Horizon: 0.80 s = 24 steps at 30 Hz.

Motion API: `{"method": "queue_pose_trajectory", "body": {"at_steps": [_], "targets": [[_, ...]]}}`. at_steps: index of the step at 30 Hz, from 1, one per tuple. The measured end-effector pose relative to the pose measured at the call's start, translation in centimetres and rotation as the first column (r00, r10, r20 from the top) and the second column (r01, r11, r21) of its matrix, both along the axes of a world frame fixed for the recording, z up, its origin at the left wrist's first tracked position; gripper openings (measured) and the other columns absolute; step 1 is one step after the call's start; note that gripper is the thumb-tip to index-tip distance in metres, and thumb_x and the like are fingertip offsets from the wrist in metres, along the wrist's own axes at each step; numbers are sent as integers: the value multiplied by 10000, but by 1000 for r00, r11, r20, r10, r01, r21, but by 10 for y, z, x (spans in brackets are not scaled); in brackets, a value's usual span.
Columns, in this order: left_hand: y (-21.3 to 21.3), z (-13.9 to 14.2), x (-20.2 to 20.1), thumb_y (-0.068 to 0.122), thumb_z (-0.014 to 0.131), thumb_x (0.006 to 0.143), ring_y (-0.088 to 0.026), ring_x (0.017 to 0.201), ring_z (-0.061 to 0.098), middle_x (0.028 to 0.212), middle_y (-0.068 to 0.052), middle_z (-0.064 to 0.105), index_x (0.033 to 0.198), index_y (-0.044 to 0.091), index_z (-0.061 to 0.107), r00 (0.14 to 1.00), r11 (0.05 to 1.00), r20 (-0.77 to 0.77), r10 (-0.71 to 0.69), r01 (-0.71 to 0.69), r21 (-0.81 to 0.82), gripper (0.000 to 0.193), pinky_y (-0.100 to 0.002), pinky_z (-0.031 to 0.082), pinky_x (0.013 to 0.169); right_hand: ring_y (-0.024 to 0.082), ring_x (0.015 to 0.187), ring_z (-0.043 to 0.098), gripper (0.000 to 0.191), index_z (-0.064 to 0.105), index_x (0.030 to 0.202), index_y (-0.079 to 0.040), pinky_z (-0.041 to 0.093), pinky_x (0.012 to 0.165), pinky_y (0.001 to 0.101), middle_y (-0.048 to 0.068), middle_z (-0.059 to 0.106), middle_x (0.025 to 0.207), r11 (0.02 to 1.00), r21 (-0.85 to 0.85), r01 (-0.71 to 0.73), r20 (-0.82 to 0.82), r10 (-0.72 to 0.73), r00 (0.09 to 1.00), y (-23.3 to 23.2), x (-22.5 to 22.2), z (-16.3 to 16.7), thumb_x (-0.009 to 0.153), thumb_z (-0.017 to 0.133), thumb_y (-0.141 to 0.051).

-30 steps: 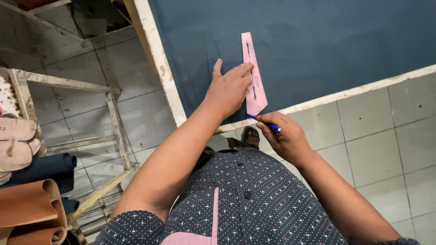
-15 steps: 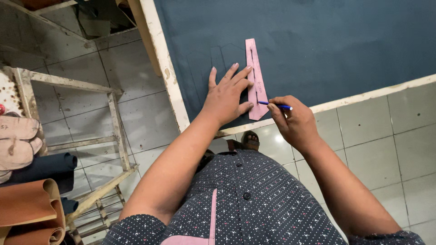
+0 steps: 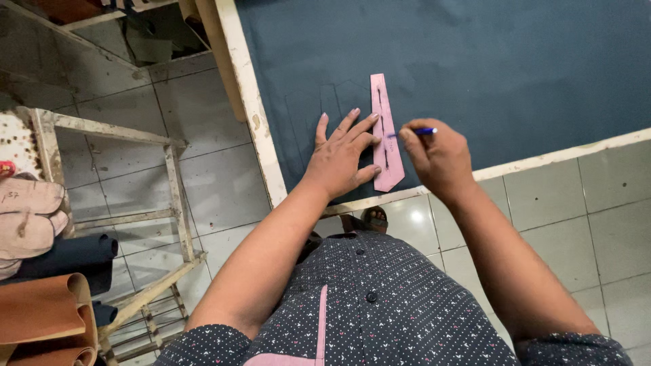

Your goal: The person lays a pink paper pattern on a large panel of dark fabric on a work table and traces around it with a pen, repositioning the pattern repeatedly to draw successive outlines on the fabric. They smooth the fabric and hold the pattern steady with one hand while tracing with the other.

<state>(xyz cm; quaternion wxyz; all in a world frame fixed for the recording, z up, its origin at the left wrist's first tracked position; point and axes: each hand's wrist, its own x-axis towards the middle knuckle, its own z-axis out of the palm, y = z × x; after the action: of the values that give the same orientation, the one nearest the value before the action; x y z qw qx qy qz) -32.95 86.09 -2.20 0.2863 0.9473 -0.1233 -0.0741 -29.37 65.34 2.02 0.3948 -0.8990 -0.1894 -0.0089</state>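
Pink pattern strip (image 3: 385, 132), long and narrow with a pointed lower end, lying flat on dark blue-grey sheet material (image 3: 508, 74) near the lower edge of the counter (image 3: 252, 115). At 9 o'clock of the strip, left hand (image 3: 342, 159) pressed flat, fingers (image 3: 363, 127) spread apart, tips resting on the strip's left edge. At 3 o'clock, right hand (image 3: 437, 159), fingers closed tight around a blue pen (image 3: 415, 132), tip touching the strip's right edge. Farther out at 8 o'clock, worn wooden rack (image 3: 169, 196) on grey floor tiles (image 3: 583, 224); rolled brown and black material (image 3: 47, 305) at the lower left.
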Motion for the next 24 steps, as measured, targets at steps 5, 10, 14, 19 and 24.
{"method": "queue_pose_trajectory", "body": {"at_steps": [5,10,14,19,24], "targets": [[0,0,0,476,759,808,-206,1541,233,1610,65,374,1261,241,633,1000,1000,-6,3,-3,6,525,-613,13,1232,223,828,742,166,704,1117,-13,580,740,324,124,746,964,998,68,8,-9,-8,1000,6,14,-1,1025,726,-150],[0,-2,-1,487,745,811,-212,1536,237,1609,61,372,1277,232,636,1000,1000,6,1,-2,18,542,-614,13,1228,298,857,717,136,696,1106,-21,565,759,352,140,716,1007,996,0,-93,164,92,982,6,6,-4,1029,733,-127],[2,-4,-3,488,725,826,-212,1538,251,1617,58,374,1283,231,643,998,1000,56,0,-1,16,530,-615,21,1235,297,815,705,114,710,1064,-28,556,730,355,139,715,964,995,-80,-59,157,71,985,4,5,-8,1016,752,-122],[0,-2,-4,507,688,838,-209,1537,260,1625,51,367,1291,231,641,997,998,72,-7,2,64,532,-625,33,1234,145,817,696,158,711,1157,-11,560,739,283,98,743,983,983,182,13,31,-19,999,9,34,-17,1048,730,-123],[-3,1,-4,528,651,849,-209,1537,248,1630,43,347,1304,233,632,998,993,56,-18,11,120,542,-637,33,1226,115,771,647,152,722,1148,-12,532,696,268,90,730,903,975,219,44,-68,-30,997,15,51,-19,1045,729,-123]]}}
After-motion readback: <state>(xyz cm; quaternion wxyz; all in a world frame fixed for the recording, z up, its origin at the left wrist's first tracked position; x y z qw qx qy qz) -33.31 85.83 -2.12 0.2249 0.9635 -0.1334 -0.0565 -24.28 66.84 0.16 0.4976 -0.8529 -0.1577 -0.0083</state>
